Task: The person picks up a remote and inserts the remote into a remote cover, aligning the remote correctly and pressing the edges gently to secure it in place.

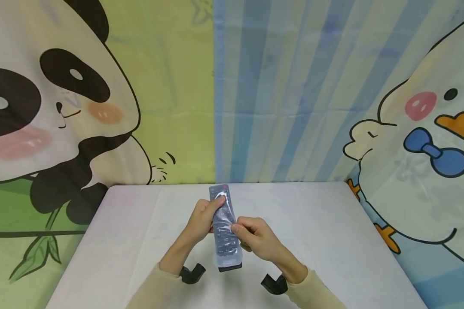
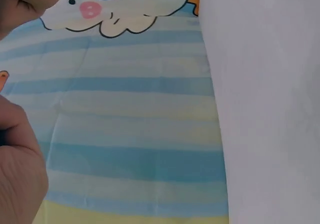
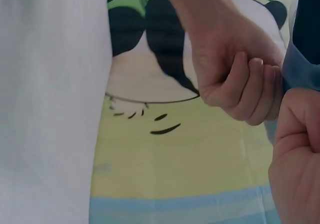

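In the head view a long remote control (image 1: pixel 225 246) with rows of buttons and a red dot near its far end is inside a shiny, translucent bluish cover. Its black near end (image 1: pixel 230 268) shows past the cover. My left hand (image 1: pixel 202 218) grips the upper part, thumb lying across the front. Lower on the right side, my right hand (image 1: pixel 258 240) pinches the cover's edge between thumb and curled fingers. The right wrist view catches the dark remote side-on with a blue-grey cover edge (image 3: pixel 301 72). Only parts of both hands appear in the left wrist view.
A white table (image 1: pixel 313 223) lies under the hands. Behind it hangs a cloth backdrop (image 1: pixel 270 94) with stripes, a panda and a white bird. Black curved bands (image 1: pixel 192 274) are at both wrists, beside beige sleeves (image 1: pixel 154 288).
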`<control>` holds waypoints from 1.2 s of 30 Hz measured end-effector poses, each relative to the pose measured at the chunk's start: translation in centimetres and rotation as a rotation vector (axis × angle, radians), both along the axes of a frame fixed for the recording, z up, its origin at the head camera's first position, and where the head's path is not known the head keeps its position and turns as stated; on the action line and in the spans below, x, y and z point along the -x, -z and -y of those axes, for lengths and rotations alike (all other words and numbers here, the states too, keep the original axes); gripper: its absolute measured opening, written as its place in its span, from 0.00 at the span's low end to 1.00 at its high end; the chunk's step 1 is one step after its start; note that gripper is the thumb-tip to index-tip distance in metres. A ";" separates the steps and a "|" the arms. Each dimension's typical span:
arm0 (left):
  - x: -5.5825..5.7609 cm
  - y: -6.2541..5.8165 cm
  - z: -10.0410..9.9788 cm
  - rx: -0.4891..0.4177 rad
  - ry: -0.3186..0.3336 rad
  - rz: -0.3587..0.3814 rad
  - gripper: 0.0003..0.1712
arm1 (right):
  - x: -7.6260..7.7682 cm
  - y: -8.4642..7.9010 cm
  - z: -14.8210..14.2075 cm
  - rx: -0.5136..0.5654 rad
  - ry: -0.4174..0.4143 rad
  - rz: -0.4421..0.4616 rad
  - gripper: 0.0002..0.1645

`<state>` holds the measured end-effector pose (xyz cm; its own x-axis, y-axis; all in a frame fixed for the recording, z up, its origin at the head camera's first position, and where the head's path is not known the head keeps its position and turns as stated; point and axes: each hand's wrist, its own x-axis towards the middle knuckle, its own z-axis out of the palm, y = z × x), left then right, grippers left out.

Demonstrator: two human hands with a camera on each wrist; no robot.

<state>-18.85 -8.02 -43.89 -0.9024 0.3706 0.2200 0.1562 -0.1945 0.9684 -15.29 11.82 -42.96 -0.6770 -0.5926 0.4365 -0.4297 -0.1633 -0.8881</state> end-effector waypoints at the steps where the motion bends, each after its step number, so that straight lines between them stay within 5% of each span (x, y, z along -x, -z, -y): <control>1: 0.0 -0.1 -0.2 -0.018 0.004 -0.003 0.30 | 0.0 -0.1 -0.1 0.017 -0.007 0.004 0.19; 7: -0.3 -0.3 -0.8 -0.007 0.092 -0.152 0.31 | 0.1 -0.1 -0.6 0.006 0.045 -0.010 0.18; 12: -0.5 -0.4 -1.1 0.096 0.164 -0.280 0.33 | 0.8 0.4 -1.1 -0.072 0.119 0.086 0.15; 18: -0.7 -0.3 -1.3 0.178 0.252 -0.268 0.36 | 2.1 0.1 -1.1 -0.092 -0.037 0.148 0.24; 23: -1.0 -0.4 -1.5 0.164 0.220 -0.242 0.40 | 2.2 0.0 -0.8 0.002 -0.095 0.196 0.26; 29: -2.2 -0.1 -1.6 0.226 0.076 -0.375 0.27 | 2.5 0.1 -0.7 0.144 0.055 0.257 0.26; 36: -3.5 -0.5 -1.9 0.305 0.089 -0.552 0.23 | 2.6 -0.1 -0.3 0.209 0.237 0.298 0.18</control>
